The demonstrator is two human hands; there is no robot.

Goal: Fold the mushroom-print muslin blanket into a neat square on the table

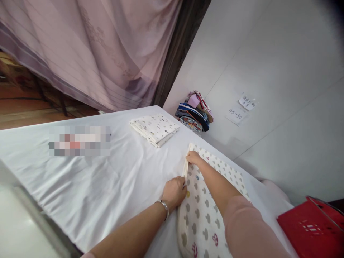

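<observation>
A white cloth printed with grey and coloured mushroom-like shapes lies folded in layers along the right side of the table. My right hand pinches its far left corner. Closer to me, my left hand, with a bracelet at the wrist, is closed on the left edge of the same cloth; the fingertips are partly hidden. Beyond both hands rests a neatly folded white cloth with small scattered prints, touched by neither hand.
A white sheet with creases covers the table. Against the grey wall sits a stack of folded fabrics past the table edge. A red bag stands at the right. A pink curtain hangs behind. A blurred-out patch lies at the left.
</observation>
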